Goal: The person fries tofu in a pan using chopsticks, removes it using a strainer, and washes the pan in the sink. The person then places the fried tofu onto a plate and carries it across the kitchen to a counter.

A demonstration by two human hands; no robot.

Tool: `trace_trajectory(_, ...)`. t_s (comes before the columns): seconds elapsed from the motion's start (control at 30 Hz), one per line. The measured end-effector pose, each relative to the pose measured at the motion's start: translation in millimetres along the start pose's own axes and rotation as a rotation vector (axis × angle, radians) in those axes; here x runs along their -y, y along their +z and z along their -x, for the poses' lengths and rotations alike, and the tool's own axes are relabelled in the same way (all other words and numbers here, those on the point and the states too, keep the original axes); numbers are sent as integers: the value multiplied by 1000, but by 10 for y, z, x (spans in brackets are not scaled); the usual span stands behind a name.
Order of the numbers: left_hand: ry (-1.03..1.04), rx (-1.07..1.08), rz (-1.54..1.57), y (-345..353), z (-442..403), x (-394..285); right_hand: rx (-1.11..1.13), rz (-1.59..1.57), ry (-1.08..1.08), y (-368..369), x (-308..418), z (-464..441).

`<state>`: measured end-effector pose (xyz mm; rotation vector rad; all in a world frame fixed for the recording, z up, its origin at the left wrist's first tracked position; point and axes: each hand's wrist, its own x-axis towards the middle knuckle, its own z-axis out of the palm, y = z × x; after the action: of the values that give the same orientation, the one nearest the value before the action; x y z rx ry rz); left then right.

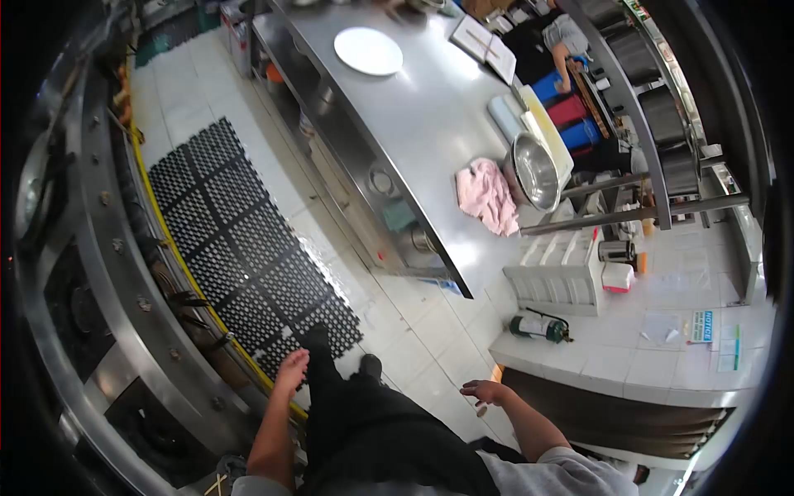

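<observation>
My left hand hangs in the air over the edge of the black rubber floor mat, beside the stove front. Its fingers look curled in, and I see nothing in them. My right hand is held out over the white tiled floor, with its fingers apart and nothing held. Both hands are apart from the steel table. On the table's near end, a crumpled pink cloth lies against a metal bowl.
A gas stove runs along the left. A white plate and a tray with chopsticks are on the table. Another person's arm shows beyond it. A green canister stands by the white rack.
</observation>
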<state>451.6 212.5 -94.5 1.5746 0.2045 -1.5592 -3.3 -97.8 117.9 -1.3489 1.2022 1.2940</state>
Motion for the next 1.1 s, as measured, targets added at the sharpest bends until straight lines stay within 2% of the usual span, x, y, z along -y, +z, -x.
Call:
trace_trajectory(0.03,18,55,-22,-47,81,-16,-62,260,-282,20,-558,-562)
trace_trajectory(0.1,-9,114,-107,-130,446,-227,-97,742,-600,-317,-39,-499)
trace_trajectory(0.13,20,146,-121,-196,556,-256,-201,875,-730,-524,427,-232)
trace_trajectory(0.17,45,179,-136,-257,677,-266,-300,905,-872,-738,576,-305)
trace_trajectory(0.2,81,175,-202,-319,785,-234,-283,381,-617,-909,1183,234)
trace_trajectory(0.23,125,190,-247,-364,899,-231,-366,-212,-443,-1079,1811,795)
trace_trajectory(0.27,167,207,-291,-389,1043,-240,-620,-125,-593,-1283,2015,941)
trace_trajectory(0.33,236,237,-393,-418,1217,-140,-991,139,-626,-1744,2480,1374)
trace_trajectory(0.37,228,224,-469,-396,1304,-162,-988,36,-671,-2000,2605,1424)
trace_trajectory(0.4,217,209,-542,-333,1485,-205,-1179,188,-808,-2360,2536,1084)
trace_trajectory(0.43,206,191,-610,-234,1695,-260,-1275,246,-722,-2571,2643,1050)
trace_trajectory(0.5,137,62,-546,-24,2080,-341,-1632,431,-606,-2918,2772,809)
trace_trajectory(0.6,3,-92,-307,199,2385,-33,-1526,303,-422,-3096,2850,765)
trace_trajectory(0.67,29,-155,-300,337,2628,146,-1483,157,-552,-3125,2740,399)
trace_trajectory(0.73,15,-214,-320,487,2852,299,-1520,219,-599,-2854,2619,385)
trace_trajectory(0.77,71,-164,-211,506,2782,627,-1430,259,-582,-2751,2543,465)
trace_trajectory(0.83,198,-82,22,517,2498,1454,-1427,383,-582,-2654,2340,372)
trace_trajectory(0.87,170,-103,57,695,2540,1407,-1438,401,-621,-2651,2273,352)
trace_trajectory(0.97,108,-270,206,1408,2865,552,-1443,361,-765,-2782,2144,116)
trace_trajectory(1.0,98,-372,244,1524,2956,568,-1344,352,-760,-2789,2177,273)
trace_trajectory(1.03,125,-370,275,1483,2591,1022,-1372,349,-841,-2869,2120,137)
trace_trajectory(1.07,152,-367,305,1452,2240,1455,-1297,331,-881,-2867,2123,253)
trace_trajectory(1.1,151,-431,101,1512,2455,1232,-1219,358,-848,-3010,2122,108)
